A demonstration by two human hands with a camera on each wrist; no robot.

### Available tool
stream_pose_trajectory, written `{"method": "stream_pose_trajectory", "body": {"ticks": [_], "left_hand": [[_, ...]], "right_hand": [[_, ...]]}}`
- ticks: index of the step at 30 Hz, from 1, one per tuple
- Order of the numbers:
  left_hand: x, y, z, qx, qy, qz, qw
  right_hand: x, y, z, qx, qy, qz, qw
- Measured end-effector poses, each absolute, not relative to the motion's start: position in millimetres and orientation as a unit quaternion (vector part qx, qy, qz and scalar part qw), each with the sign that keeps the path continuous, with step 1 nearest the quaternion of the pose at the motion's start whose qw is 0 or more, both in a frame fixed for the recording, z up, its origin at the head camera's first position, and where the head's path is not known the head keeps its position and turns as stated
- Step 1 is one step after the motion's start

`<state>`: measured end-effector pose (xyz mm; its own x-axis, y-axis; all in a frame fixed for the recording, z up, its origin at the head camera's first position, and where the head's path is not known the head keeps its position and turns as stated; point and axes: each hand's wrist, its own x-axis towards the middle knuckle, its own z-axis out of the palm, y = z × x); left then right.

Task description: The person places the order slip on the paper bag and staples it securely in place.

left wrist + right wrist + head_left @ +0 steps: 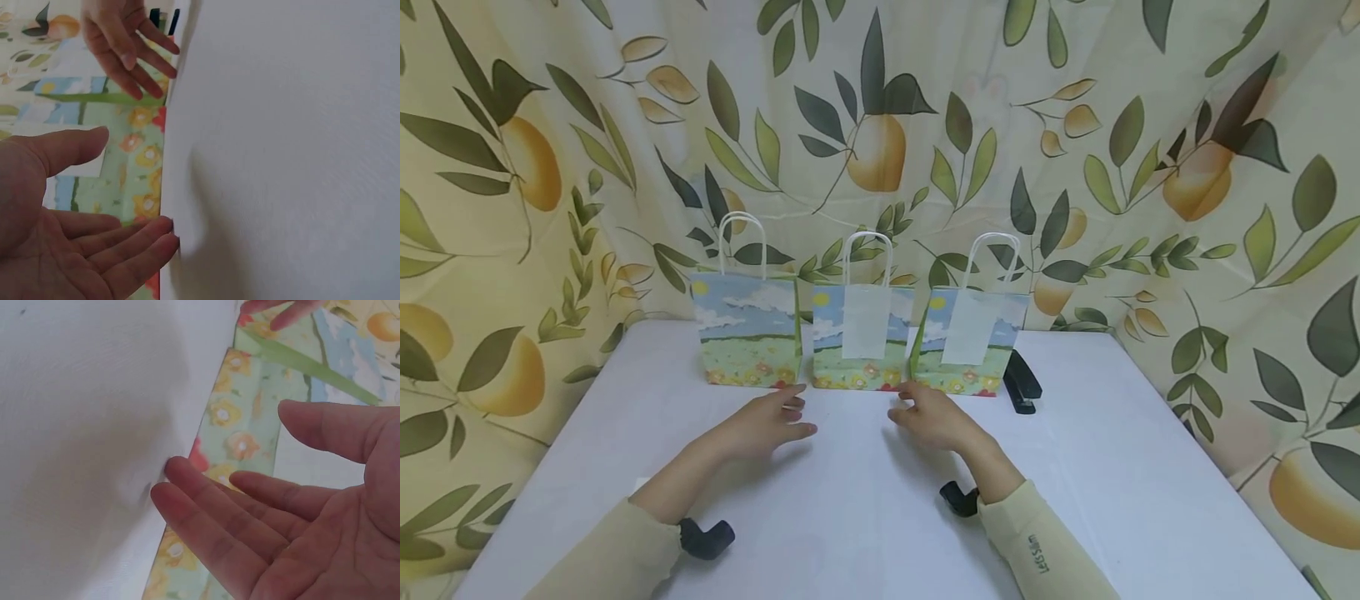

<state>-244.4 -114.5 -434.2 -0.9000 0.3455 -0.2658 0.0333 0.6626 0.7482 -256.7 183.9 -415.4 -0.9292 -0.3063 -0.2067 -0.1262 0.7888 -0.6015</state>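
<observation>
Three paper gift bags with white handles stand upright in a row: a left bag (748, 333), a middle bag (827, 350) and a right bag (928, 354). A white card (865, 321) covers part of the middle bag's front, and another white card (967, 329) that of the right bag. My left hand (767, 425) reaches toward the gap between the left and middle bags, its fingers spread and nothing in them. Near the middle bag's lower right corner is my right hand (932, 417), fingers loosely extended and holding nothing. Whether the fingertips touch the bags, I cannot tell.
A black stapler (1022, 382) lies beside the right bag. The bags stand on a white-covered table (850, 508), toward its far edge. Behind them hangs a curtain (880, 50) printed with fruit and leaves. Black wrist mounts (707, 539) show below both sleeves.
</observation>
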Motion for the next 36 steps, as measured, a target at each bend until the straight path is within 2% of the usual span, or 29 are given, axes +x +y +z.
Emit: {"method": "stream_pose_trajectory", "body": {"ticks": [17, 36], "left_hand": [[-225.4, -160.0, -430.0, 0.14, 0.883, 0.408, 0.184], [-213.5, -202.8, -421.2, 0.136, 0.893, 0.404, 0.143]], "right_hand": [[-248.4, 181.5, -408.7, -0.143, 0.921, -0.313, 0.182], [-246.6, 166.5, -415.1, -0.169, 0.909, -0.338, 0.176]]}}
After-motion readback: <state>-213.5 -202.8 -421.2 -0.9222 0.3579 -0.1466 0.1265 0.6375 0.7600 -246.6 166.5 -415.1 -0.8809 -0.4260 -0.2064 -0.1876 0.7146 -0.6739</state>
